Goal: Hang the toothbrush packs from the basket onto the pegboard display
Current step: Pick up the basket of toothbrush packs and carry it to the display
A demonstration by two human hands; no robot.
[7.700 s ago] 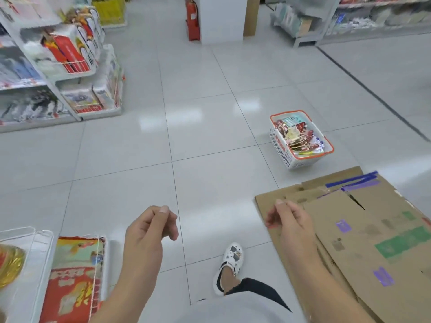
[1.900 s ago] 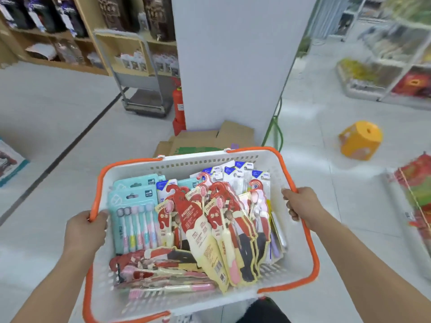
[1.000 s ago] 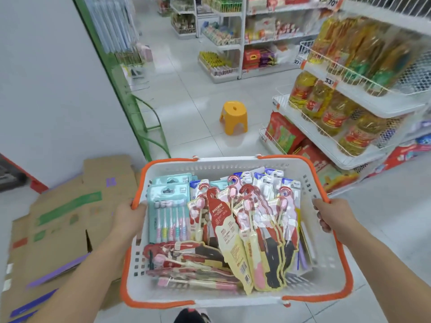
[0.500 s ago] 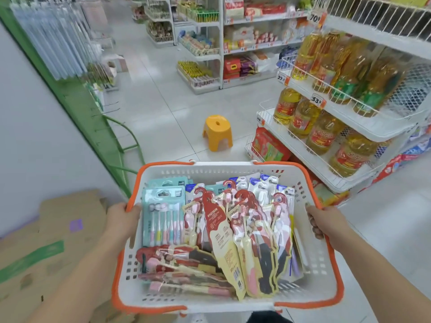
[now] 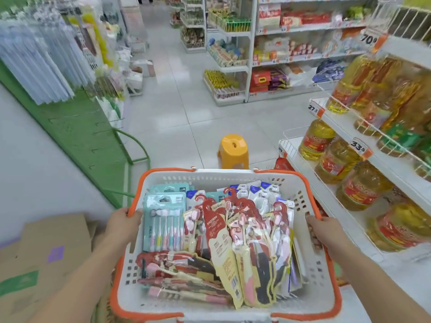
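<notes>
Pegboard display (image 5: 77,127): a green perforated panel is standing off to the left, slanting away up the aisle, with clear and white packets already hanging near its top; judging by the task, this is where the packs are headed.
Oil shelves (image 5: 363,164): wire racks on the right are holding rows of yellow bottles with price tags, close beside the basket's right edge.
Cardboard (image 5: 46,250): flattened boxes are lying on the floor at lower left.
Basket (image 5: 210,177): a white basket with an orange rim is being carried level in front of the body, a hand on each side, probably so the load is not sliding.
Stool (image 5: 232,150): a small yellow stool is sitting on the tiles just past the basket's far rim.
Toothbrush packs (image 5: 224,248): all are lying inside the basket, teal multi-packs at the left, red and cream packs fanned across the middle, white ones behind; none is hanging yet.
Left hand (image 5: 123,221): its grip is curling round the left rim, thumb on top.
Right hand (image 5: 323,230): its grip is wrapping the right rim likewise, fingers hooked inside.
</notes>
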